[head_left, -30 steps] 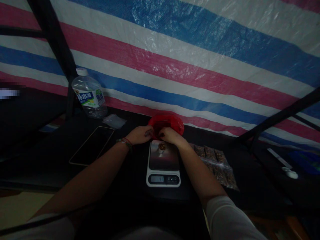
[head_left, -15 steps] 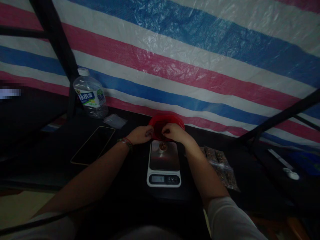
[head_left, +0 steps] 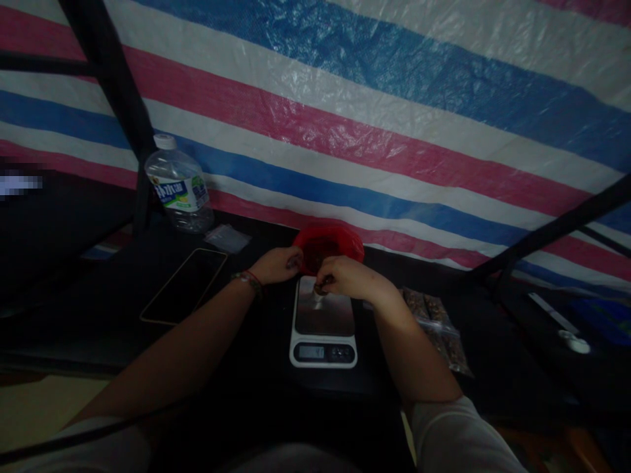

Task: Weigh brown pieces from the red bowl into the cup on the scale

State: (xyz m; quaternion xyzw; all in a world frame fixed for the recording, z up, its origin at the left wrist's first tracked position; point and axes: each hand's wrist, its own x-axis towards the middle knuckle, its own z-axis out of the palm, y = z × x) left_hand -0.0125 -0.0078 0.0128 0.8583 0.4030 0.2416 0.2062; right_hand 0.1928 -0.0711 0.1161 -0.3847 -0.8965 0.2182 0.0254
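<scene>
A red bowl point(head_left: 349, 238) with dark contents stands at the back of the black surface. My left hand point(head_left: 280, 264) is closed at its left rim, fingers curled against the edge. In front of the bowl lies a white kitchen scale point(head_left: 323, 322) with a steel plate and a lit display. A small cup point(head_left: 318, 293) rests on the plate, partly covered by my right hand point(head_left: 342, 276). Its fingertips are pinched together right over the cup, by small brown bits. What exactly they pinch is too dark and small to name.
A phone point(head_left: 185, 287) lies at left, near clear plastic bags point(head_left: 227, 238) and a big plastic bottle point(head_left: 180, 190). Beside my right forearm are several filled zip bags point(head_left: 446, 335). Striped tarpaulin point(head_left: 345, 131) hangs behind, with dark frame bars point(head_left: 116, 85) at the sides.
My right hand has moved from inside the red bowl toward me, down to the cup on the scale. My left hand has stayed at the bowl's rim.
</scene>
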